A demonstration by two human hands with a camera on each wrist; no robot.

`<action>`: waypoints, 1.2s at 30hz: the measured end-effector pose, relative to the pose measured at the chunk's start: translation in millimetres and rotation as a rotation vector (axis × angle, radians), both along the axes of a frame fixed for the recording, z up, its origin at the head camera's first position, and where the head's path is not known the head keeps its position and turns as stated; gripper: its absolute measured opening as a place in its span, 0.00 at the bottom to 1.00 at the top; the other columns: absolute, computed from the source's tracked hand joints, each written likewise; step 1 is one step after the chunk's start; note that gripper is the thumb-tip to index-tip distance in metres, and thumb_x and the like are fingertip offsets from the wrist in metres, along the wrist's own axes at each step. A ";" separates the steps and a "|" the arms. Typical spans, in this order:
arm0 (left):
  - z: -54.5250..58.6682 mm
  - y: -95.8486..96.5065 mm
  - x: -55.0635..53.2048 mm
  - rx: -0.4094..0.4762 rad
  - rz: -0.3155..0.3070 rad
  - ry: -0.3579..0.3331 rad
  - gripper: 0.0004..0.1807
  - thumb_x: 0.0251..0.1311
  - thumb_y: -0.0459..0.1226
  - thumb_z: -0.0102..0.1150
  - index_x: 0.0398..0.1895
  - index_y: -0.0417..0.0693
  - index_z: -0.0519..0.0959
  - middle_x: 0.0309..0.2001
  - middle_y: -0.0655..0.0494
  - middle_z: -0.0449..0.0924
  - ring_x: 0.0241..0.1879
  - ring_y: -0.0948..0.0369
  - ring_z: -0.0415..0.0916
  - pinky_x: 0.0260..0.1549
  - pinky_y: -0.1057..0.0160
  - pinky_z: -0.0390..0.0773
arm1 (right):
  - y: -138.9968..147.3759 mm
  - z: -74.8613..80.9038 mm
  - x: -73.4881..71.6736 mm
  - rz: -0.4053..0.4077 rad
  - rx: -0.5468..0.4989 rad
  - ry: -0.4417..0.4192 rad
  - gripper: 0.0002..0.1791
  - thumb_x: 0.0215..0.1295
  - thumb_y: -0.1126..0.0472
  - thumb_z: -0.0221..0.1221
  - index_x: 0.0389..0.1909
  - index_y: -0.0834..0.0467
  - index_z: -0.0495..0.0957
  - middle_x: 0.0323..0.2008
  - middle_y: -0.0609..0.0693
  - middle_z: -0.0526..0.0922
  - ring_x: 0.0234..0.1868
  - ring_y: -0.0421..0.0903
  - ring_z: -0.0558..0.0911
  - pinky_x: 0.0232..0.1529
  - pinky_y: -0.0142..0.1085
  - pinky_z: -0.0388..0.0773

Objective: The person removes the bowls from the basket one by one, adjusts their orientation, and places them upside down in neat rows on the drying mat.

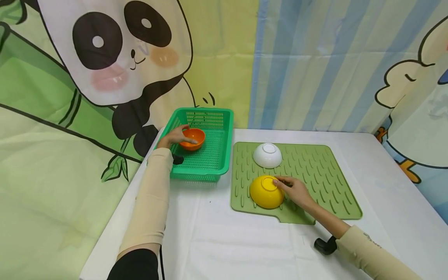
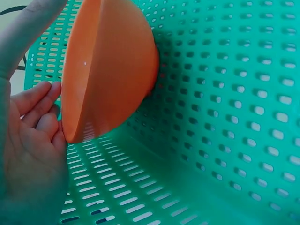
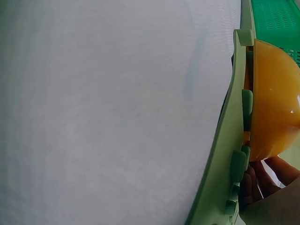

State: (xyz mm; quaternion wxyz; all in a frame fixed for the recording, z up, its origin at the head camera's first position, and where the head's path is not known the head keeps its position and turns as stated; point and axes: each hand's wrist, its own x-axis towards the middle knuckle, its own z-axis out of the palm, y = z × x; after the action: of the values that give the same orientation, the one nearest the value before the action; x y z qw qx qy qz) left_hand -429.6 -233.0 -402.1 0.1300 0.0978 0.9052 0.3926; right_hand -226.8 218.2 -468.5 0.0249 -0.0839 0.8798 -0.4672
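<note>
An orange bowl [image 1: 196, 137] sits with its mouth up inside the green basket [image 1: 227, 147]. My left hand [image 1: 176, 136] reaches over the basket's left side, its thumb stretched across the bowl; in the left wrist view the fingertips [image 2: 55, 91] lie at the bowl's rim, not wrapped round it. Upside down on the green drying mat [image 1: 315, 175] rests a yellow bowl [image 1: 264, 196]. My right hand [image 1: 295, 190] holds it at its right side, thumb near the base and fingers at the rim. Behind it stands an upturned white bowl [image 1: 267, 156].
A white cloth [image 1: 210, 233] covers the table, with the basket at the back left and the mat to its right. Behind the table hangs a printed curtain [image 1: 220, 58] with a panda. Black wrist devices [image 1: 325, 245] are worn on both arms.
</note>
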 end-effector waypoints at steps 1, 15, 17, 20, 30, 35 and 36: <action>0.3 0.3 0.1 0.007 -0.011 -0.003 0.54 0.47 0.46 0.69 0.71 0.39 0.46 0.70 0.43 0.46 0.66 0.46 0.48 0.61 0.48 0.56 | 0.0 0.1 -0.1 0.001 -0.002 0.001 0.32 0.61 0.39 0.55 0.57 0.59 0.74 0.56 0.59 0.74 0.57 0.57 0.71 0.51 0.52 0.71; 3.9 2.7 -1.8 0.003 -0.082 -0.043 0.55 0.43 0.40 0.73 0.72 0.45 0.49 0.69 0.41 0.48 0.63 0.43 0.53 0.58 0.45 0.61 | 1.4 -0.6 -2.3 0.002 -0.001 0.000 0.32 0.61 0.40 0.55 0.58 0.60 0.73 0.56 0.60 0.73 0.57 0.58 0.71 0.52 0.52 0.70; 7.8 4.7 0.6 -0.003 -0.093 -0.047 0.54 0.43 0.39 0.73 0.72 0.44 0.49 0.69 0.39 0.48 0.63 0.42 0.53 0.57 0.44 0.61 | 1.2 -0.7 -2.5 -0.001 -0.001 -0.003 0.33 0.61 0.39 0.55 0.58 0.59 0.73 0.56 0.60 0.73 0.57 0.58 0.71 0.52 0.52 0.70; 6.7 4.7 -0.1 -0.018 -0.102 -0.035 0.54 0.43 0.39 0.73 0.72 0.44 0.49 0.69 0.38 0.47 0.63 0.42 0.52 0.57 0.44 0.62 | 0.9 -0.7 -1.9 -0.003 -0.002 -0.008 0.33 0.61 0.39 0.55 0.57 0.60 0.73 0.56 0.60 0.73 0.57 0.57 0.71 0.51 0.52 0.70; -0.1 2.4 -6.1 -0.057 -0.135 -0.033 0.57 0.41 0.43 0.74 0.72 0.43 0.48 0.67 0.39 0.52 0.63 0.43 0.53 0.58 0.45 0.60 | 0.0 0.2 -1.1 0.001 -0.007 -0.013 0.32 0.61 0.40 0.55 0.57 0.60 0.74 0.56 0.60 0.74 0.57 0.58 0.71 0.52 0.53 0.70; 2.2 2.8 -4.1 -0.065 -0.165 -0.012 0.59 0.36 0.47 0.76 0.71 0.45 0.50 0.66 0.40 0.52 0.62 0.43 0.53 0.58 0.45 0.60 | 0.5 -1.3 -2.6 -0.001 0.000 -0.008 0.32 0.61 0.40 0.55 0.57 0.59 0.74 0.55 0.60 0.74 0.57 0.57 0.71 0.51 0.52 0.70; 2.5 2.7 -3.9 -0.070 -0.169 -0.011 0.60 0.36 0.48 0.76 0.71 0.45 0.50 0.67 0.40 0.52 0.62 0.43 0.53 0.58 0.45 0.60 | 0.7 -1.7 -2.9 -0.002 0.002 -0.007 0.32 0.61 0.40 0.55 0.57 0.59 0.74 0.55 0.60 0.74 0.57 0.57 0.71 0.51 0.52 0.70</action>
State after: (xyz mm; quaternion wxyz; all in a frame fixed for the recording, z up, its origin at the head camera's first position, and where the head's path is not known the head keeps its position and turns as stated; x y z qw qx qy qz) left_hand -433.5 -230.3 -399.6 0.1708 0.1673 0.9061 0.3489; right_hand -229.7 218.9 -470.2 0.0277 -0.0816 0.8802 -0.4668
